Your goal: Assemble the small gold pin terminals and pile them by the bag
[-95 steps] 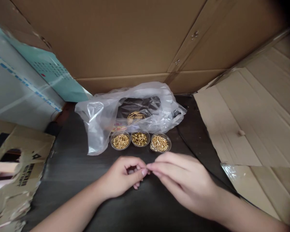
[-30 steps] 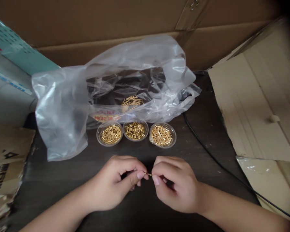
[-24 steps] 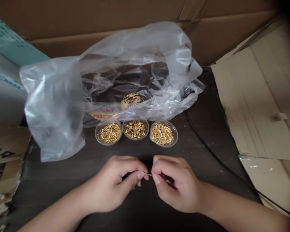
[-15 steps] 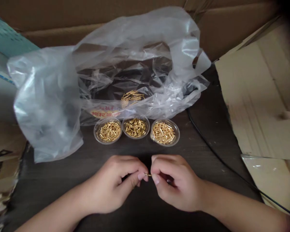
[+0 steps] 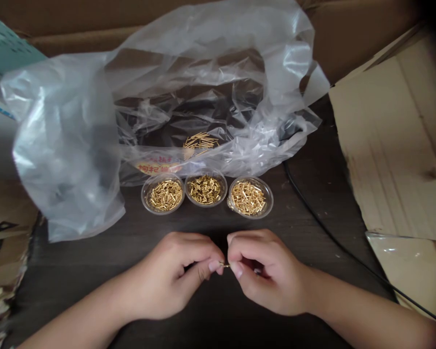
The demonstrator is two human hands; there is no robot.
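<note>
The left grip (image 5: 172,276) and right grip (image 5: 269,274) are clamped together on a tiny gold pin (image 5: 224,264); three clear cups (image 5: 205,205) of pins stand just ahead on the dark bench (image 5: 76,281).

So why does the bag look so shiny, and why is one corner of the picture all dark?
In the head view, light glares white off the folds of the plastic bag, the top right corner fades to black, and the tiny gold pin between the fingers looks slightly soft.
</note>
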